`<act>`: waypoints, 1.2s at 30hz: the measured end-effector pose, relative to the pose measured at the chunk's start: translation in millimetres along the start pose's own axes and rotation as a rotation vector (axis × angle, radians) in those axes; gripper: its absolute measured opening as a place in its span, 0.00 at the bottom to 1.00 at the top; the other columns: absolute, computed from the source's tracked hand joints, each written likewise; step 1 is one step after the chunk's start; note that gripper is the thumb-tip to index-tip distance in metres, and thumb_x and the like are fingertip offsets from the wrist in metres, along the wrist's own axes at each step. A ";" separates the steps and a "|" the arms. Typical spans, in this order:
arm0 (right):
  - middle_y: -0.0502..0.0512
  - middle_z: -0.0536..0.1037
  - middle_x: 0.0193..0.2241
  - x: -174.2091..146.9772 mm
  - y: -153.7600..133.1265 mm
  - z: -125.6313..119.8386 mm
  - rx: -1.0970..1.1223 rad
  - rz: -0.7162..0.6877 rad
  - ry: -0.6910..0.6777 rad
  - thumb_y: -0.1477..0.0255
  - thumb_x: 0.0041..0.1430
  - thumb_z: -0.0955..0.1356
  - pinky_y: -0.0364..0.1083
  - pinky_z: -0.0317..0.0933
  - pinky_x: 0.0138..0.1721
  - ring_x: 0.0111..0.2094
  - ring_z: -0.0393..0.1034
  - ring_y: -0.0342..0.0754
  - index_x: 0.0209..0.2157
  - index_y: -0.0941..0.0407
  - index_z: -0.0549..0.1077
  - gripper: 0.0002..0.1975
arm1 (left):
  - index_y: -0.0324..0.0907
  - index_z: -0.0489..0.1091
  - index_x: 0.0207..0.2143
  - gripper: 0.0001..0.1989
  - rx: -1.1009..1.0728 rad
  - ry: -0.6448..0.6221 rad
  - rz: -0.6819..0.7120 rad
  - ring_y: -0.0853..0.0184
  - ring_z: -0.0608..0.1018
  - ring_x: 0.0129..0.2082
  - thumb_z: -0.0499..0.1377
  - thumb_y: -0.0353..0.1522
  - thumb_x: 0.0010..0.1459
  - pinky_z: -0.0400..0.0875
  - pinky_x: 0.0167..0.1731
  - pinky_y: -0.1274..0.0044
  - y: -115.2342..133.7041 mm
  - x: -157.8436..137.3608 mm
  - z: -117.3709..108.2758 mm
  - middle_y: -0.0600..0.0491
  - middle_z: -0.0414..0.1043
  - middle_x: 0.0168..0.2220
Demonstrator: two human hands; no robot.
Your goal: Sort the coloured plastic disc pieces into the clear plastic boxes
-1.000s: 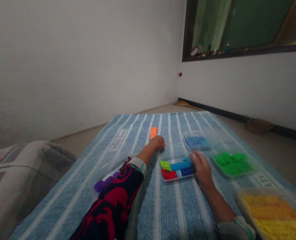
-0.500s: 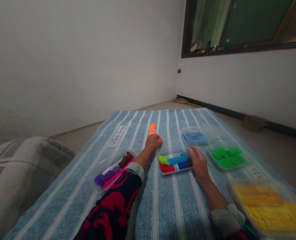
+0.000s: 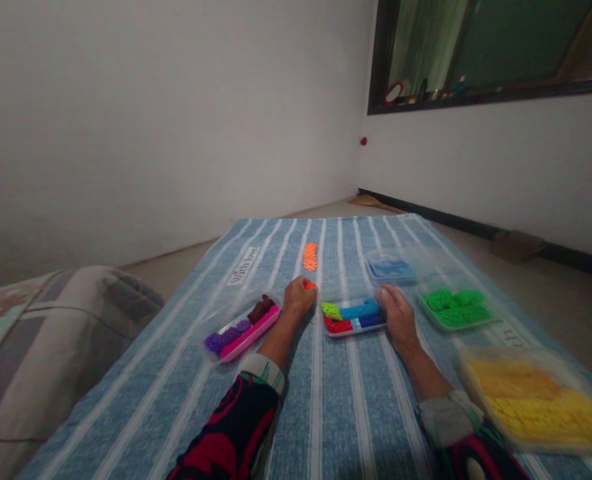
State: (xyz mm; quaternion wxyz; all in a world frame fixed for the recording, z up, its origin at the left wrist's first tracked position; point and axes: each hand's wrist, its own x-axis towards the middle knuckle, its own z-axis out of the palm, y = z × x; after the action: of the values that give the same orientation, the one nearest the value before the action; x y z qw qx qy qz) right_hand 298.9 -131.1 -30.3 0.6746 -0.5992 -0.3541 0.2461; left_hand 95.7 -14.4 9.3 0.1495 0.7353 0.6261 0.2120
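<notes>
My left hand (image 3: 299,296) is closed around a small orange lump of bumpy, clay-like stuff (image 3: 311,286), mostly hidden by the fingers. Just beyond it, a longer orange strip (image 3: 311,257) of the same texture lies on the cloth. To the right is a clear plastic box (image 3: 352,333) with lime, light blue, red and dark blue pieces in it. My right hand (image 3: 397,315) grips this box by its right side. Left of my left forearm stands another clear box (image 3: 225,360) with purple, brown and pink pieces.
A striped blue cloth (image 3: 336,400) covers the table. Along the right stand a box with blue content (image 3: 390,268), an open one with green lumps (image 3: 457,308) and a large one with yellow pieces (image 3: 541,407). A fabric-covered seat (image 3: 71,360) is at the left.
My left hand has drawn slightly nearer with the orange lump, away from the orange strip, which now shows fully. My right hand stays at the box. The whole view has shifted a little.
</notes>
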 end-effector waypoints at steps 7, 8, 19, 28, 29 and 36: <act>0.62 0.77 0.44 2.9 9.3 -1.9 -0.014 0.009 0.002 0.52 0.51 0.66 0.51 0.61 0.47 0.46 0.70 0.55 0.48 0.62 0.73 0.31 | 0.42 0.69 0.35 0.07 -0.003 0.019 0.026 0.66 0.76 0.36 0.54 0.31 0.53 0.66 0.35 0.77 -2.2 -49.5 -6.1 0.52 0.76 0.34; 0.63 0.77 0.44 2.6 8.9 -2.3 -0.022 0.000 0.001 0.52 0.51 0.65 0.51 0.61 0.47 0.46 0.70 0.55 0.48 0.62 0.73 0.31 | 0.42 0.69 0.35 0.07 0.006 0.018 0.035 0.66 0.76 0.36 0.54 0.31 0.54 0.65 0.36 0.77 -0.8 -55.8 -7.2 0.52 0.76 0.34; 0.60 0.78 0.40 -3.0 1.7 -5.5 -0.050 -0.026 0.018 0.53 0.52 0.66 0.53 0.62 0.46 0.42 0.71 0.53 0.46 0.60 0.74 0.28 | 0.42 0.69 0.45 0.13 0.061 -0.042 0.099 0.63 0.74 0.47 0.51 0.32 0.59 0.64 0.45 0.77 2.1 -73.2 -2.4 0.48 0.75 0.46; 0.60 0.78 0.41 -2.6 6.8 -6.8 0.025 0.023 0.013 0.54 0.50 0.67 0.53 0.63 0.47 0.42 0.72 0.53 0.45 0.60 0.73 0.27 | 0.43 0.71 0.37 0.11 0.101 -0.101 0.169 0.64 0.75 0.42 0.50 0.33 0.60 0.65 0.41 0.76 2.5 -81.9 -2.5 0.48 0.73 0.40; 0.60 0.78 0.41 -3.8 5.0 -6.6 0.034 0.029 0.012 0.54 0.50 0.67 0.53 0.63 0.47 0.41 0.72 0.53 0.45 0.60 0.73 0.27 | 0.43 0.71 0.37 0.11 0.105 -0.103 0.175 0.64 0.74 0.41 0.50 0.33 0.60 0.65 0.40 0.76 2.1 -83.0 -2.3 0.48 0.72 0.40; 0.60 0.78 0.39 -5.9 -1.3 -5.2 0.041 0.044 0.007 0.54 0.49 0.68 0.53 0.64 0.46 0.41 0.73 0.54 0.45 0.60 0.73 0.27 | 0.45 0.69 0.40 0.10 0.109 -0.118 0.219 0.64 0.73 0.41 0.50 0.34 0.61 0.65 0.39 0.76 -2.0 -84.5 -2.4 0.49 0.70 0.41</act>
State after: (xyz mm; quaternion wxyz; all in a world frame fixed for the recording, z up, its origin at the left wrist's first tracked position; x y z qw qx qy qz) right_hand 299.1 -139.1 -30.2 0.6824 -0.5937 -0.3333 0.2660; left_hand 82.1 -97.3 -0.2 0.1219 0.8174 0.5429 0.1491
